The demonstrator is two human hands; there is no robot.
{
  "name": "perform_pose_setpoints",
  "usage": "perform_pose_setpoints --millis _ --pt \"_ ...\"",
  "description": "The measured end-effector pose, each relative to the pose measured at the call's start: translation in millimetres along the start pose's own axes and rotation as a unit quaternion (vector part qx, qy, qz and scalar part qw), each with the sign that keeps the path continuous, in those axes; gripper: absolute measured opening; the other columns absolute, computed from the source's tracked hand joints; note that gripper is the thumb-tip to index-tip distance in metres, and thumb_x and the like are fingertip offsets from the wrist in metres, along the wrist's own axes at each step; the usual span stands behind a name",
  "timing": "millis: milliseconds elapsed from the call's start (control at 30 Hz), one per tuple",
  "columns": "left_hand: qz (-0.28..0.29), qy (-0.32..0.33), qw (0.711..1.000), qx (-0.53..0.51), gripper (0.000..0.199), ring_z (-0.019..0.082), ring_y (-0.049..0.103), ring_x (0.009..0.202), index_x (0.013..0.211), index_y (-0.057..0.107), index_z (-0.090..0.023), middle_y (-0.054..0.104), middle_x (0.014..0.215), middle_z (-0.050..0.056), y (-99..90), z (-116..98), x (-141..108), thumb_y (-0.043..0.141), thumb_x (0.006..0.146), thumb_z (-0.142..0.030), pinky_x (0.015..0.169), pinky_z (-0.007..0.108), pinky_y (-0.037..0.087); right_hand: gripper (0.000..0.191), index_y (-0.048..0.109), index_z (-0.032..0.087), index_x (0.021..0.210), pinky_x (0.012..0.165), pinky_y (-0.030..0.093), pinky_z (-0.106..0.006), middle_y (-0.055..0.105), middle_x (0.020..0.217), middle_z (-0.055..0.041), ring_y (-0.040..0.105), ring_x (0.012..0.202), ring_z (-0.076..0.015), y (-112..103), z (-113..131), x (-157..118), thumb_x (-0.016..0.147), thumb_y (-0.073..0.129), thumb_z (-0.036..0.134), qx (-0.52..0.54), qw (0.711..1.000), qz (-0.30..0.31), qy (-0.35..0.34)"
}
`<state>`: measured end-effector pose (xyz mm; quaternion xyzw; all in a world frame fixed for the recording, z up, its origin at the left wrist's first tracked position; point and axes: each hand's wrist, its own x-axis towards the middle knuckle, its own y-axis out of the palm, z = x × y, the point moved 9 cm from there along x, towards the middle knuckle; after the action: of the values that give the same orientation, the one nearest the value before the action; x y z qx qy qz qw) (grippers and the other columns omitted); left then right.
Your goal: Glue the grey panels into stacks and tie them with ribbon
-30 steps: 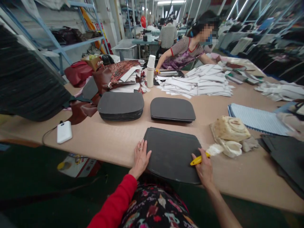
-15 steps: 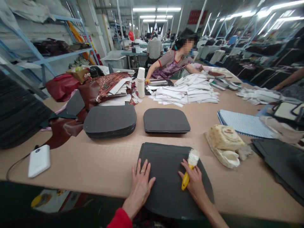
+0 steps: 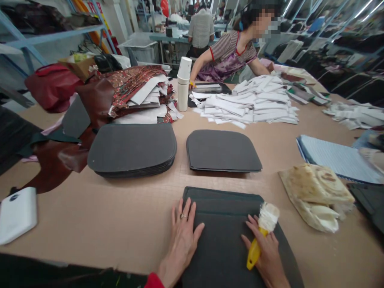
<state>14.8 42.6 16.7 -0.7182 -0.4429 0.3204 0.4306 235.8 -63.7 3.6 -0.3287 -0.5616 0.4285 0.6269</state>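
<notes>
My left hand (image 3: pixel 183 237) lies flat near the left edge of a dark grey panel (image 3: pixel 220 240), its fingers spread and a ring on one of them. At the panel's right side, my right hand (image 3: pixel 268 252) holds a paintbrush (image 3: pixel 254 250) with a yellow handle. The brush's pale bristles point away from me, and the fingers of this hand rest against the panel. A narrow band runs along the panel's far edge. Behind it sit a thick stack of dark rounded panels (image 3: pixel 133 148) and a thinner stack (image 3: pixel 222 150).
Bread in a plastic bag (image 3: pixel 318 192) lies to the right, by a blue-white pad (image 3: pixel 339 158). A white power bank or phone (image 3: pixel 19 216) is at left. Paper cups (image 3: pixel 184 80), white strips (image 3: pixel 252 102) and patterned pieces (image 3: pixel 138 86) lie farther back. A co-worker (image 3: pixel 228 56) leans over the table.
The view has come closer and tipped down, so the table things look larger. Both hands keep nearly the same places on the panel, and the brush stays in my right hand.
</notes>
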Motion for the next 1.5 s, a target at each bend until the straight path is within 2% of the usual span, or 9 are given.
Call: perform_pose_setpoints --millis 267,367,467,600,767,867,1000,1333,1500 --pt "0.002 0.021 0.999 -0.033 0.056 0.027 0.014 0.137 0.141 0.022 -0.021 0.028 0.147 0.008 -0.8 5 4 0.037 0.09 -0.038 0.107 0.056 0.025 0.036 0.047 0.018 0.114 0.091 0.036 -0.05 0.057 0.12 -0.0161 0.05 0.116 -0.0314 -1 4 15 0.091 0.038 0.043 0.005 0.997 0.041 0.064" --pt "-0.007 0.017 0.999 -0.039 0.058 0.029 0.008 0.138 0.142 0.017 -0.02 0.025 0.148 0.007 -3.7 5 14 0.036 0.091 -0.039 0.108 0.057 0.024 0.036 0.049 0.019 0.11 0.09 0.036 -0.051 0.057 0.12 -0.0166 0.05 0.115 -0.0331 5 -3 8 0.089 0.038 0.046 0.005 0.995 0.056 0.079" --pt "0.02 0.034 0.998 -0.042 0.061 0.03 0.011 0.137 0.142 0.018 -0.019 0.027 0.147 0.007 -0.5 1 25 0.037 0.089 -0.044 0.107 0.06 0.021 0.037 0.052 0.02 0.104 0.087 0.038 -0.051 0.06 0.115 -0.0161 0.053 0.11 -0.0341 15 -19 -4 0.086 0.04 0.05 -0.003 0.995 0.057 0.081" --pt "0.026 0.033 0.998 -0.046 0.061 0.027 0.017 0.137 0.143 0.013 -0.021 0.034 0.144 0.004 -0.7 4 19 0.035 0.091 -0.044 0.109 0.058 0.018 0.036 0.054 0.022 0.097 0.083 0.041 -0.05 0.063 0.107 -0.0152 0.057 0.104 -0.0344 18 -27 -15 0.083 0.042 0.052 -0.002 0.996 0.049 0.079" --pt "0.001 0.014 0.999 -0.042 0.062 0.027 0.014 0.137 0.143 0.009 -0.02 0.027 0.147 0.006 0.4 13 2 0.036 0.091 -0.04 0.108 0.054 0.023 0.04 0.05 0.018 0.11 0.089 0.038 -0.053 0.053 0.124 -0.0192 0.047 0.117 -0.036 9 -17 -6 0.085 0.04 0.048 0.0 0.992 0.075 0.101" --pt "0.005 0.024 0.998 -0.05 0.062 0.026 0.019 0.136 0.143 0.01 -0.019 0.033 0.144 0.007 3.5 14 -1 0.037 0.091 -0.039 0.109 0.053 0.023 0.041 0.048 0.017 0.114 0.09 0.038 -0.051 0.053 0.124 -0.0187 0.047 0.118 -0.0347 6 -12 8 0.086 0.041 0.047 -0.008 0.995 0.064 0.078" --pt "-0.017 0.005 0.998 -0.057 0.06 0.026 0.017 0.137 0.143 0.012 -0.019 0.032 0.145 0.008 -1.2 21 4 0.037 0.091 -0.037 0.109 0.052 0.022 0.038 0.048 0.018 0.115 0.09 0.038 -0.051 0.057 0.12 -0.0162 0.053 0.112 -0.0328 8 -6 16 0.088 0.041 0.044 0.0 0.997 0.064 0.051" --pt "-0.022 0.001 0.998 -0.053 0.061 0.027 0.01 0.138 0.143 0.012 -0.018 0.033 0.144 0.009 -0.8 35 21 0.034 0.091 -0.041 0.11 0.053 0.018 0.036 0.049 0.017 0.111 0.091 0.036 -0.052 0.057 0.12 -0.0173 0.05 0.115 -0.0333 2 -6 3 0.088 0.039 0.044 -0.014 0.993 0.076 0.089" --pt "-0.019 0.008 0.998 -0.057 0.059 0.027 0.02 0.136 0.142 0.017 -0.019 0.041 0.14 0.009 -1.6 40 28 0.036 0.091 -0.041 0.11 0.055 0.018 0.035 0.048 0.018 0.111 0.091 0.036 -0.052 0.058 0.118 -0.017 0.051 0.114 -0.0332 0 -4 4 0.089 0.039 0.043 -0.007 0.996 0.059 0.072"
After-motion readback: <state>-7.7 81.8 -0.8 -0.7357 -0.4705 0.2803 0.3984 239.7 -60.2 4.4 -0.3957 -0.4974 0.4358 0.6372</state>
